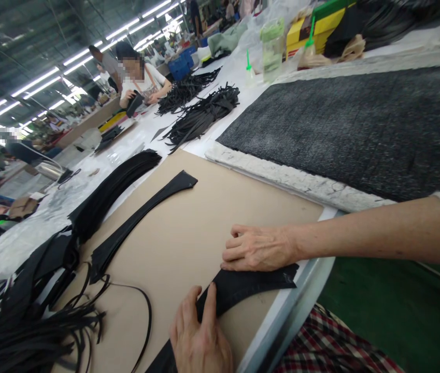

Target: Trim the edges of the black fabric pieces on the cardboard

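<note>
A black curved piece point(239, 290) of thin leather-like material lies along the near edge of a tan board point(204, 228). My left hand point(202, 331) rests on its narrow middle, with outstretched fingers apart and the black surface showing between them. Along the far edge of its wider right end lies my right hand point(260, 248), fingers curled in; whatever is under the fingertips is hidden. Farther left on the board is a similar black curved piece point(138, 217), lying flat.
A stack of black curved pieces point(114, 191) and black strips point(29, 331) lie at the left. A dark textured sheet point(352, 124) on a white slab is at the right. Beyond are strip bundles point(204, 114), green-tipped bottles point(249, 72) and a seated co-worker point(145, 83).
</note>
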{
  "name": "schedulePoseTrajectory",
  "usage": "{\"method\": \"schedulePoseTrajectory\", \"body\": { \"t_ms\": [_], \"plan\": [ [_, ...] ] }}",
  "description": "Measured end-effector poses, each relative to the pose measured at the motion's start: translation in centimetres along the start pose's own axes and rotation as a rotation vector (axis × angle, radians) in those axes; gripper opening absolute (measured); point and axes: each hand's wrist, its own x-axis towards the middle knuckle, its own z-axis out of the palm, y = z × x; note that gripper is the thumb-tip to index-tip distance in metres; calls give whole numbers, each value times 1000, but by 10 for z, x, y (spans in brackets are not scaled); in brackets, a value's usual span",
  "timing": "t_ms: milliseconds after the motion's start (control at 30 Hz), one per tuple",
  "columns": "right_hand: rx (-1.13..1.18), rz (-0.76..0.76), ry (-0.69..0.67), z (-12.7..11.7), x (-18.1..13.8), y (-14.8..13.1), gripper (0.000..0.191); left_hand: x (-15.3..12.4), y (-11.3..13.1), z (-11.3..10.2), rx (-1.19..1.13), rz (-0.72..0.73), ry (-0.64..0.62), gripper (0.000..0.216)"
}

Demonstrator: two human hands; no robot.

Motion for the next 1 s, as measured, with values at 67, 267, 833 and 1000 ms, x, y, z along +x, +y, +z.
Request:
{"method": "schedulePoseTrajectory", "body": {
  "t_ms": [67, 267, 833, 1000],
  "plan": [
    [-2, 14, 3, -1, 1, -1, 11, 9, 12, 3, -119, -5, 1, 51],
    [-15, 7, 24, 2, -2, 3, 11, 15, 35, 16, -211, -77, -24, 44],
    [-75, 76, 30, -12, -41, 20, 13, 27, 32, 18, -70, 49, -98, 59],
    [-27, 100, 17, -13, -46, 18, 17, 36, 36, 12, 88, 93, -183, 64]
  ]
}}
